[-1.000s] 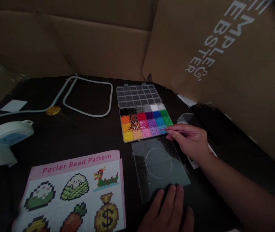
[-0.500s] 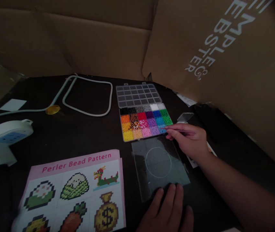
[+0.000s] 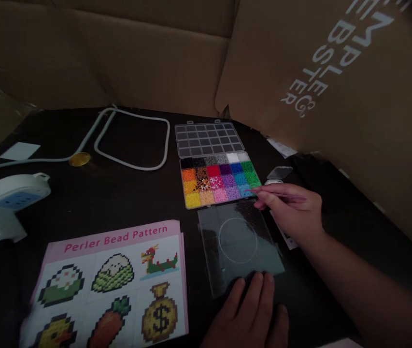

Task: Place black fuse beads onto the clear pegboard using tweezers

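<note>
My right hand (image 3: 292, 210) is closed on thin pink tweezers (image 3: 281, 195). Their tip reaches the blue beads at the right end of the open bead box (image 3: 218, 181), which has many compartments of coloured beads and a clear lid folded back. In front of the box lies a clear square pegboard (image 3: 238, 244) with a circle marked on it. My left hand (image 3: 251, 311) rests with fingers flat on the pegboard's near edge. A pink sheet headed "Perler Bead Pattern" (image 3: 113, 285) lies to the left, showing pixel pictures.
A white power strip (image 3: 5, 203) and its looped cable (image 3: 133, 145) lie on the dark table at left, with a small yellow disc (image 3: 79, 159) and a white paper slip (image 3: 19, 151). A small clear lid (image 3: 279, 173) sits right of the box. Cardboard walls (image 3: 318, 72) close in behind and right.
My right hand with the tweezers has shifted slightly right along the box's blue corner. The view has dipped a little. My left hand stays on the pegboard.
</note>
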